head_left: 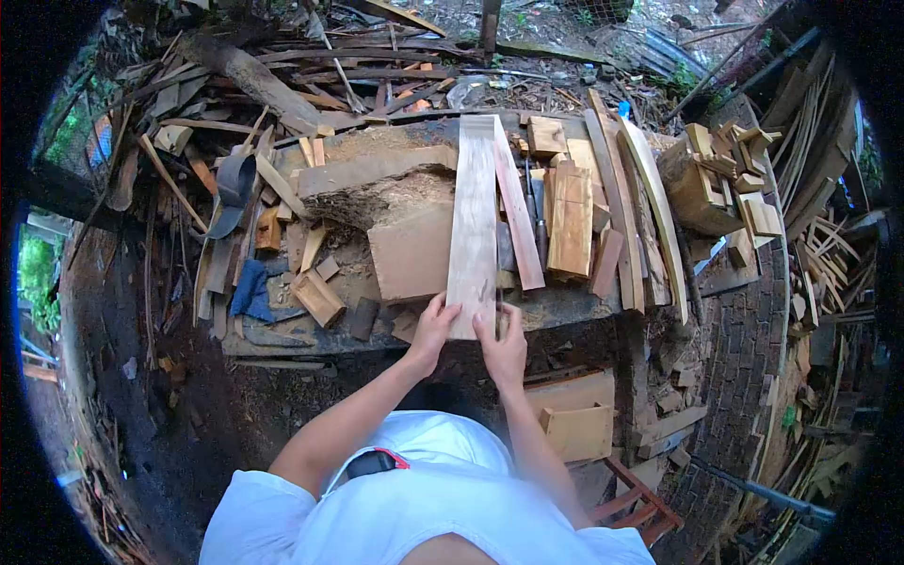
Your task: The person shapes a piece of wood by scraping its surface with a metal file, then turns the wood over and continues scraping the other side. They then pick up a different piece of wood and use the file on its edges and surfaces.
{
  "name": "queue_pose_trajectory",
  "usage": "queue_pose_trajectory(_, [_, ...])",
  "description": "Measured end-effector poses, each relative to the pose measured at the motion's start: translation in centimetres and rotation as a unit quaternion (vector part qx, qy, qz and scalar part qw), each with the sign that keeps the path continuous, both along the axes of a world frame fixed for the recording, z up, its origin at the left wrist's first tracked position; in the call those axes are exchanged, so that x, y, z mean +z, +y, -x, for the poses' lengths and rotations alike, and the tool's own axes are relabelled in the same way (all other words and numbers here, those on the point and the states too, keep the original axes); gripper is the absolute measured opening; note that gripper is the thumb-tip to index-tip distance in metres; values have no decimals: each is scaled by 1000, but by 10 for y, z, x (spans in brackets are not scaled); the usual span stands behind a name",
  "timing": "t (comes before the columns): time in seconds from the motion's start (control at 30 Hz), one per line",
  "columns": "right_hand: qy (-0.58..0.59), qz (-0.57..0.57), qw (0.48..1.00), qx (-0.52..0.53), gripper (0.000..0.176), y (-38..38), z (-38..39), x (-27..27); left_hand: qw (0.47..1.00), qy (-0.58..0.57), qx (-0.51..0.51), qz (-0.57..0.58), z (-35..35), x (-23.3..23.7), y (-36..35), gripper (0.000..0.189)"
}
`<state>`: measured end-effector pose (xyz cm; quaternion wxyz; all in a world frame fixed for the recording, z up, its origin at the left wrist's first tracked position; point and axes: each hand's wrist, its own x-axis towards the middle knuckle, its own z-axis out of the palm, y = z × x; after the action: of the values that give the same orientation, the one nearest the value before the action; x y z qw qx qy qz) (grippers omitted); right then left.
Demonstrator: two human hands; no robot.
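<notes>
A long pale board (476, 217) points away from me across the workbench (282, 334), its near end at the bench's front edge. My left hand (433, 331) grips the near end on its left side, thumb on top. On the right side of that end, my right hand (503, 346) holds the board the same way, thumb on its face. A narrow pinkish strip (515, 212) lies just right of the board. To its left is a wide brown block (411, 250). The undersides of both hands' grip are hidden.
Wood blocks (570, 221) and long curved strips (654, 217) lie on the bench's right side. Offcuts (318, 297) and a blue cloth (251, 290) are at left. A stack of joined pieces (702, 188) stands far right. Scrap wood (254, 80) is piled behind.
</notes>
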<state>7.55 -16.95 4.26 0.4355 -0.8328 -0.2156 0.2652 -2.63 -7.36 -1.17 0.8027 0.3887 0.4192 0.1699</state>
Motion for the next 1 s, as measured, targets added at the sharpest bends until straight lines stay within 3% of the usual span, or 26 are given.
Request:
queue_pose_trajectory(0.1, [-71,31,997,10,48,-35,6,29,994,19,-56,97,-14,44,-4,56])
queue_pose_trajectory(0.13, [-72,32,997,13,48,-50,7,31,986,26,-98,129,-20,31,-5,59])
queue_pose_trajectory(0.27, [-123,30,992,15,50,-106,10,48,972,-14,-92,218,-59,9,-18,66])
queue_pose_trajectory(0.33, [-158,56,986,0,53,-136,17,56,943,-102,-63,311,-80,21,-23,65])
queue_pose_trajectory(0.37, [-156,68,985,-16,55,-149,21,58,880,-261,-89,386,-98,-29,-31,61])
queue_pose_trajectory(0.43, [-178,87,980,-24,58,-165,29,77,934,-124,-57,331,-107,14,-56,59])
queue_pose_trajectory(0.57, [-213,93,971,-56,65,-186,36,84,927,-110,-31,359,-111,7,-74,55])
queue_pose_trajectory(0.67, [-195,32,978,-68,67,-179,23,64,966,-130,30,223,-102,22,-54,60])
queue_pose_trajectory(0.83, [-180,-50,982,-19,66,-116,16,46,968,-202,96,116,-64,42,8,60])
queue_pose_trajectory(1.0, [-220,-90,970,46,64,-34,6,23,960,-178,215,34,-30,56,76,52])
